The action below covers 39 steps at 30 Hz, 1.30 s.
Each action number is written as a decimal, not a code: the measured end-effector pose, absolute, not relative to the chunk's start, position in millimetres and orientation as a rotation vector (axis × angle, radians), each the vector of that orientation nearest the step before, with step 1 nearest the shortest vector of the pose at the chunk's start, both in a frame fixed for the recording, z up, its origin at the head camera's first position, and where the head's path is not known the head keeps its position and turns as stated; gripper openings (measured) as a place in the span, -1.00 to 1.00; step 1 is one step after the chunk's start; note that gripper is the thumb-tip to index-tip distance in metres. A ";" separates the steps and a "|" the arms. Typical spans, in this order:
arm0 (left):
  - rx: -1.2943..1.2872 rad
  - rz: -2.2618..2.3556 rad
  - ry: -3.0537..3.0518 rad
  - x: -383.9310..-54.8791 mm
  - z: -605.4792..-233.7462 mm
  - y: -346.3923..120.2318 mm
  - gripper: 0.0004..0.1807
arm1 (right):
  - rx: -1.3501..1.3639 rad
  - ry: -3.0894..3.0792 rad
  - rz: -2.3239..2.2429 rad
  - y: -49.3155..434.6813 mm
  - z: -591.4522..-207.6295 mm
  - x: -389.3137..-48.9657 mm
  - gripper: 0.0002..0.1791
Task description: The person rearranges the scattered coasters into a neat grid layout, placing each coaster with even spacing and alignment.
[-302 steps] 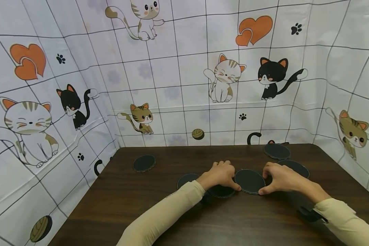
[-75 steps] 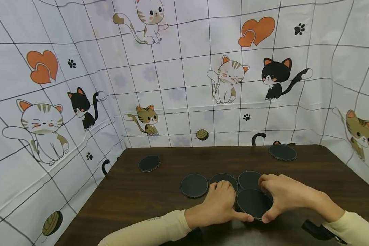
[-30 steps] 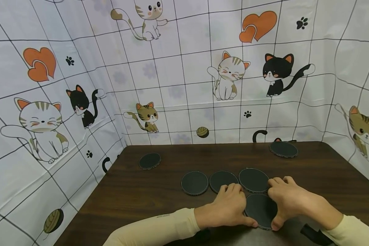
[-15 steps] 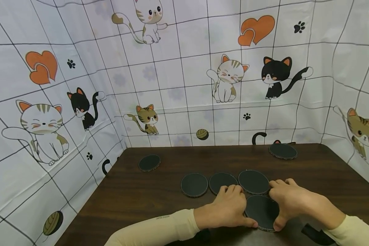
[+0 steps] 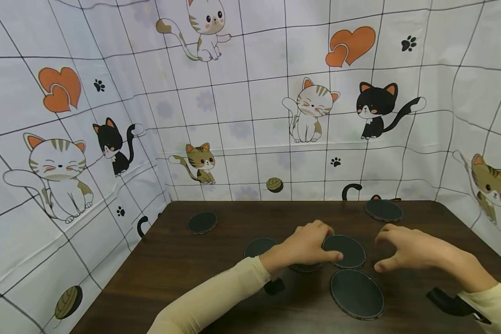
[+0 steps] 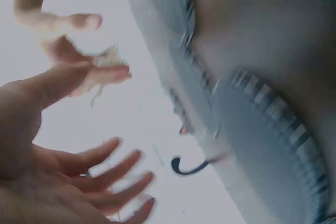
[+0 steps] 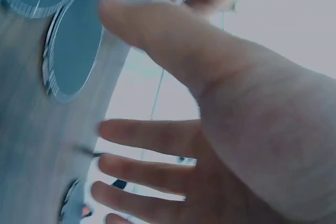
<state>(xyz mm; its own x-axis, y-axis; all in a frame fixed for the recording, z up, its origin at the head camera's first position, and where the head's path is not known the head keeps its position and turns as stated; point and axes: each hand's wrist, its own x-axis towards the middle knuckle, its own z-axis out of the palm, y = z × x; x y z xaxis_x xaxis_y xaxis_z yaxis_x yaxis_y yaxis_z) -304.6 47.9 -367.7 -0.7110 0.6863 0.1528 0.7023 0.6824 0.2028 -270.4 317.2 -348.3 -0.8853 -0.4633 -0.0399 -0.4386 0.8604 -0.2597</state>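
Observation:
Both hands are raised over the table, holding nothing. My left hand (image 5: 305, 244) hovers above a dark round disc (image 5: 306, 267), mostly covered by that hand, and beside another disc (image 5: 345, 253). My right hand (image 5: 417, 250) is off to the right of that disc, thumb and fingers spread apart. Nearer the front, one disc (image 5: 356, 294) lies flat, just below its neighbour. In the left wrist view, the left fingers (image 6: 113, 174) are spread, and a disc (image 6: 262, 145) shows a ribbed rim. Straight fingers (image 7: 147, 140) of the right hand appear in the right wrist view.
A partly covered disc (image 5: 259, 246) lies left of the left hand. Single discs rest at the far left (image 5: 202, 222) and far right (image 5: 384, 210) of the brown wooden table (image 5: 171, 269). A cat-patterned white sheet (image 5: 242, 116) surrounds the table's back and sides.
Earlier, both hands moved a disc from the right to the front, below the row. Since half a second ago they have released it, lifted away and spread apart.

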 end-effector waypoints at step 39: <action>-0.822 -0.014 -2.968 -428.0 -378.7 190.0 -0.40 | -0.439 3.116 -0.611 394.9 -416.3 -365.8 -0.05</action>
